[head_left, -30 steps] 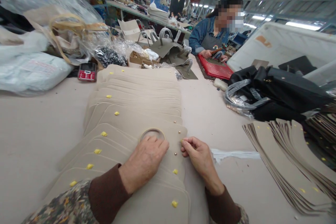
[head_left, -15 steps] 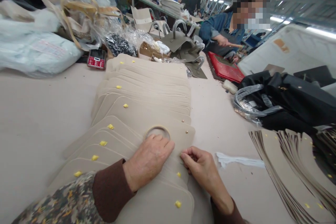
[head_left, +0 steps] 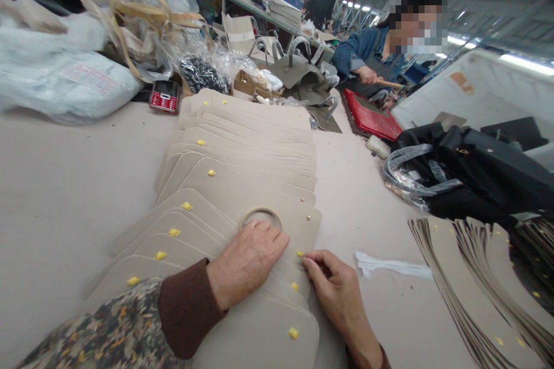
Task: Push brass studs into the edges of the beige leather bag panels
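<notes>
Lower middle of the frame: the left hand (head_left: 249,262) lies flat, fingers spread, pressing the top beige panel (head_left: 259,207) beside its ring cutout (head_left: 261,218), while the right hand (head_left: 335,288) pinches that panel's right edge near a yellow tab (head_left: 299,253)

Under my left hand (head_left: 249,262) the stacked panels (head_left: 242,144) are plain beige, each dotted with a small yellow tag (head_left: 293,333); a tiny gold stud (head_left: 309,218) sits just beyond my right hand (head_left: 335,288); my cuffs (head_left: 188,305) are dark brown, the sleeve (head_left: 108,337) above mottled in olive, tan and grey; the surface (head_left: 64,184) is pale pinkish beige; far ahead to the left lies a red calculator (head_left: 165,95); ahead to the right, a red mat (head_left: 372,118) and black bags (head_left: 476,167).
</notes>
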{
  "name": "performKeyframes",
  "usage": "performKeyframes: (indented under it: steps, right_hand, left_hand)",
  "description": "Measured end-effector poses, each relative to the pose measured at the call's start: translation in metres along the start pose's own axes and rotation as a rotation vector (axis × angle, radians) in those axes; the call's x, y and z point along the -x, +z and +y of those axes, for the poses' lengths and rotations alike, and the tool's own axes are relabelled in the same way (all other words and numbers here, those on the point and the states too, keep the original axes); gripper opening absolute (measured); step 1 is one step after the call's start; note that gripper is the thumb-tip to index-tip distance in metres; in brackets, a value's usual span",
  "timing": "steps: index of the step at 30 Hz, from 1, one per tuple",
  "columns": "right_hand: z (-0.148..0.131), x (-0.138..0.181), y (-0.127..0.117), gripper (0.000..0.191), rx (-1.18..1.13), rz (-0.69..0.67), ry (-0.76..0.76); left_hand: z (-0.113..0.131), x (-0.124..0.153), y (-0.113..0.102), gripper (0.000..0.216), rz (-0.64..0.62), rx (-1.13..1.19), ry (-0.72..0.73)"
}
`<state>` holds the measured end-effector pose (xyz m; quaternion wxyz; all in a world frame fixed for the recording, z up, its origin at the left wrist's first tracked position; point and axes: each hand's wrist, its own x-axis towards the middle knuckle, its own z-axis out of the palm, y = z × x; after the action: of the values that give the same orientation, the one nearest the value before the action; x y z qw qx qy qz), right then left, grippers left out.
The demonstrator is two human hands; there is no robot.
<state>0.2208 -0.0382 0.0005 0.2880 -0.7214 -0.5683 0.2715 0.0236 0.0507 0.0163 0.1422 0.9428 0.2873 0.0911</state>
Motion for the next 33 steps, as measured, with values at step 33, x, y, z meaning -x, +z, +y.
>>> performKeyframes:
  steps: [33]
  right_hand:
    - [-0.04,-0.012,0.004,0.016,0.084,0.25,-0.681]
  left_hand:
    - [0.006,0.006,-0.003,0.014,0.215,0.284,0.13]
